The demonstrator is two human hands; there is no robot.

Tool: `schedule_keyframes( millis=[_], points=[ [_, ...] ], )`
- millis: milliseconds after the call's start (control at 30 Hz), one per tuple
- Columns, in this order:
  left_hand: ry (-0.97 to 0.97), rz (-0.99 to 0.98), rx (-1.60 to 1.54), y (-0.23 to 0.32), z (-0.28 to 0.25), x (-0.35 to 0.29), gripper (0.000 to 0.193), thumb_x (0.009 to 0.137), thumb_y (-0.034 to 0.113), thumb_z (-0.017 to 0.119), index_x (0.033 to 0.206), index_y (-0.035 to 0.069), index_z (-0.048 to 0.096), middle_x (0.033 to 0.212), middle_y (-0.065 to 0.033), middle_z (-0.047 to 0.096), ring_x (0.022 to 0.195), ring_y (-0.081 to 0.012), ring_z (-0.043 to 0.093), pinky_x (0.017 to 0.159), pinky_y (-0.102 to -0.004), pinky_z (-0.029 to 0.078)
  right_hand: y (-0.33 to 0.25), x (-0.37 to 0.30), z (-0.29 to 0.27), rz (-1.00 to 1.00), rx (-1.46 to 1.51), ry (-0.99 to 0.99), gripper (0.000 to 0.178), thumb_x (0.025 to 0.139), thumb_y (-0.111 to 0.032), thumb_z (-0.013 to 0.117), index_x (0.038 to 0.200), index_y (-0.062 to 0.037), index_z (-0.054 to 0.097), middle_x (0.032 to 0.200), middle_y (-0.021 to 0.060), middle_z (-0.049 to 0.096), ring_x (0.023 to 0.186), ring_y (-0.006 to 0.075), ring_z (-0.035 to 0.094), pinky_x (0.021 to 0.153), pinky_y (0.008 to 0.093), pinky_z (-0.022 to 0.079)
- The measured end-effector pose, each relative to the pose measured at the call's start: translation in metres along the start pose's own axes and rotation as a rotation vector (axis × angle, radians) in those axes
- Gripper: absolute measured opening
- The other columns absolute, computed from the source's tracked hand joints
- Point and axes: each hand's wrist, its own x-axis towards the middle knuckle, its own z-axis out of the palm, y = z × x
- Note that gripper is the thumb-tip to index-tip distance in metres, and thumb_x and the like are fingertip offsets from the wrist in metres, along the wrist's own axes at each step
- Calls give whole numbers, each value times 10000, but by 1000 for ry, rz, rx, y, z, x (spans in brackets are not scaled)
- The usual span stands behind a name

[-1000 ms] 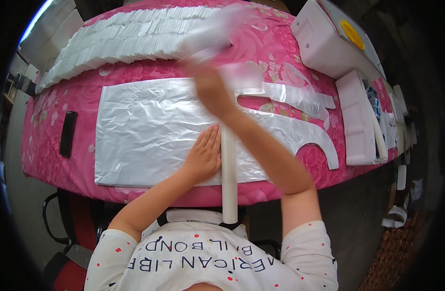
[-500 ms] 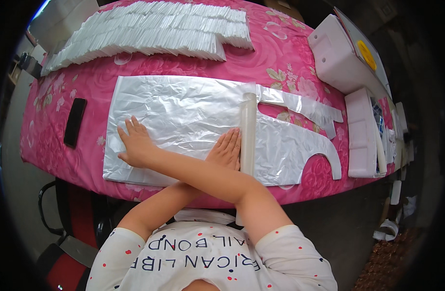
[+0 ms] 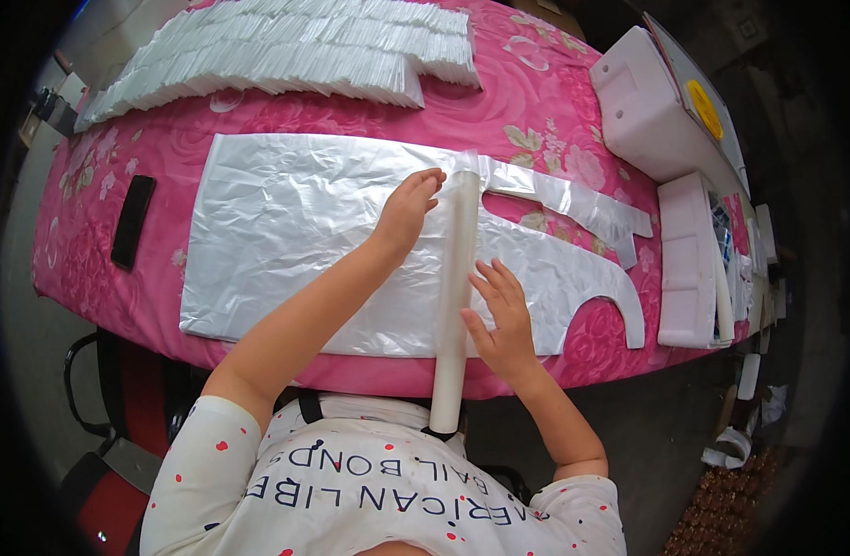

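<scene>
A pale translucent roll [image 3: 457, 269] lies crosswise over a white plastic sheet [image 3: 295, 232] with cut-out straps, shaped like a disposable apron. The roll's near end reaches past the table edge to my shirt. My left hand [image 3: 408, 213] is beside the far part of the roll, on its left, with fingers stretched out and nothing in them. To the right of the roll's middle, my right hand [image 3: 503, 320] has its fingers spread, empty. Whether either hand touches the roll is hard to tell. Slight wrinkles run across the sheet.
Long rows of folded white plastic pieces [image 3: 286, 56] stand at the table's far left. A dark phone-like slab [image 3: 133, 222] lies at left. White foam boxes [image 3: 633, 102] stand at right, one holding a yellow ring [image 3: 703, 108]. Pink floral cloth [image 3: 527, 83] covers the table.
My arms have uncrossed. My right hand has left the sheet's left part and come to the roll's right side; my left hand has lifted and moved farther away along the roll.
</scene>
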Motion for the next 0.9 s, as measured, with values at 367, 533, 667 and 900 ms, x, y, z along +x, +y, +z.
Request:
schedule_keyframes(
  millis=[367, 533, 667, 900],
  points=[
    [155, -385, -307, -8, 3, 24, 557, 951, 325, 379, 1291, -108, 291, 1292, -229, 405, 1183, -288, 451, 988, -364, 394, 32, -12, 1, -137, -96, -219, 532, 838, -315, 566, 1291, -57, 458, 1405, 144, 351, 1304, 337, 311, 1046, 414, 289],
    [128, -160, -78, 11, -24, -6, 388, 935, 225, 447, 1196, -62, 430, 1184, -191, 523, 1061, -249, 554, 906, -331, 454, 26, 3, 12, -219, -185, -301, 583, 827, -414, 536, 1288, -66, 468, 1427, 111, 327, 1331, 321, 265, 1079, 454, 205],
    [148, -47, 59, 35, -80, -45, 347, 934, 203, 457, 1198, -23, 461, 1137, -147, 576, 1022, -209, 579, 865, -304, 469, -24, 42, 75, -332, -109, -386, 568, 846, -469, 487, 1247, -67, 509, 1367, 115, 415, 1322, 294, 290, 1088, 476, 159],
    [407, 122, 203, 76, -184, -168, 308, 950, 166, 407, 1190, -10, 489, 1116, -125, 585, 1003, -184, 577, 850, -287, 457, -108, 99, 94, -582, 388, -517, 450, 836, -318, 581, 1202, -59, 541, 1273, 111, 508, 1232, 296, 407, 1030, 428, 309]
  ],
)
